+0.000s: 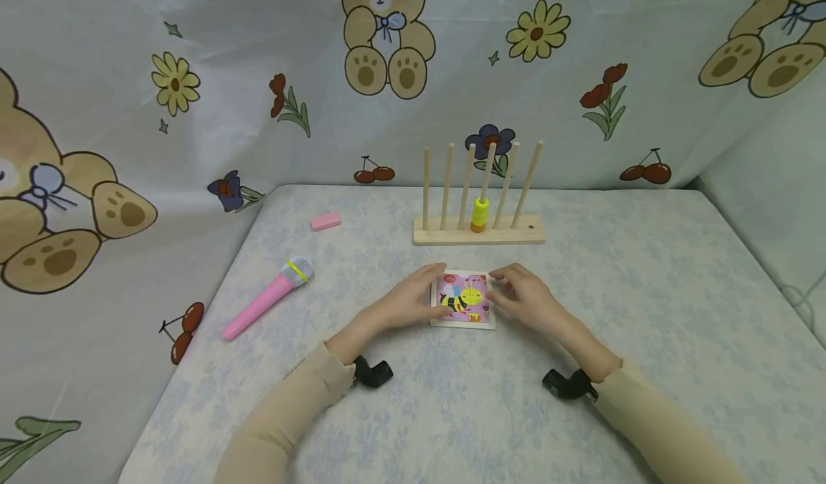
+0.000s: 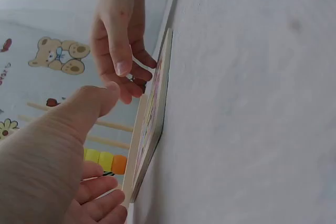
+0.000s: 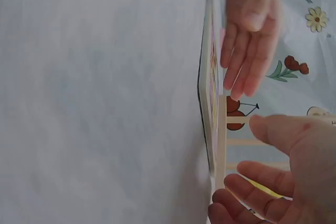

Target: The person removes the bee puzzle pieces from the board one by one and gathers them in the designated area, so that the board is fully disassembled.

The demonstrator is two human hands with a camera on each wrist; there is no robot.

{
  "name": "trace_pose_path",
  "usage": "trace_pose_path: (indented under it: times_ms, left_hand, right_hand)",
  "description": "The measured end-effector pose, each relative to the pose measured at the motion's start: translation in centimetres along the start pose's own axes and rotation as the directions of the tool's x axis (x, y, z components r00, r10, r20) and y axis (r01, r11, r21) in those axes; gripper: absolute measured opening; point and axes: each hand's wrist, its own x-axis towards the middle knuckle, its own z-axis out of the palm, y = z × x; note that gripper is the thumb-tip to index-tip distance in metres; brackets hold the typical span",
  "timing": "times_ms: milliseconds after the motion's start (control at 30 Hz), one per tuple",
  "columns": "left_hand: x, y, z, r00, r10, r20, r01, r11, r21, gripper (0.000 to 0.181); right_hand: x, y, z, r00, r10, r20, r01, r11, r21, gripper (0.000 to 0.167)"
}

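Plainly, the square bee puzzle [image 1: 464, 299] lies flat on the pale mottled table [image 1: 464, 412], between the 2 hands. Taking the puzzle as the centre of the dial, the left hand [image 1: 405, 301] sits at 9 o'clock, relaxed and holding nothing, fingers near the 10 o'clock corner and thumb above the 8 o'clock corner. At 3 o'clock the right hand [image 1: 529, 299] is loosely spread with its fingers a little bent, gripping nothing, thumb and fingertips close by the edge; whether either hand touches the frame, I cannot tell.

At 12 o'clock stands a wooden rack [image 1: 452, 236] with 6 upright pegs; peg 4, counted from the 9 o'clock end, carries yellow beads [image 1: 480, 211] above 1 orange bead [image 1: 477, 227]. A pink block [image 1: 325, 221] rests at 10 o'clock. Further out at 9 o'clock lies a pink microphone [image 1: 264, 303], its silver head aimed towards 2 o'clock.
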Motion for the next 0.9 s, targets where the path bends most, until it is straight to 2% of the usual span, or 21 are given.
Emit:
trace_pose_path:
  times_ms: [200,400,633,900]
  left_hand:
    - [-0.1,-0.9,0.9,0.999,0.031,-0.013,-0.031,0.999,0.005,0.087]
    - [-0.4,-1.4,1.1,1.000,0.026,0.007,-0.026,0.999,0.030,0.087]
    - [-0.6,-1.8,1.2,0.999,0.035,-0.003,-0.035,0.998,0.050,0.083]
    - [-0.5,-1.8,1.2,0.999,0.043,0.010,-0.044,0.996,0.073,0.086]
  right_hand:
    - [-0.1,0.5,0.4,0.999,0.048,-0.009,-0.048,0.996,0.071,0.037]
    - [0.0,0.5,0.7,1.000,0.019,-0.008,-0.018,0.996,0.082,0.037]
    - [0.2,0.5,1.6,1.000,-0.004,-0.019,0.005,0.998,0.061,0.037]
    - [0.3,0.7,2.2,0.998,0.011,-0.062,-0.005,0.995,0.097,0.033]
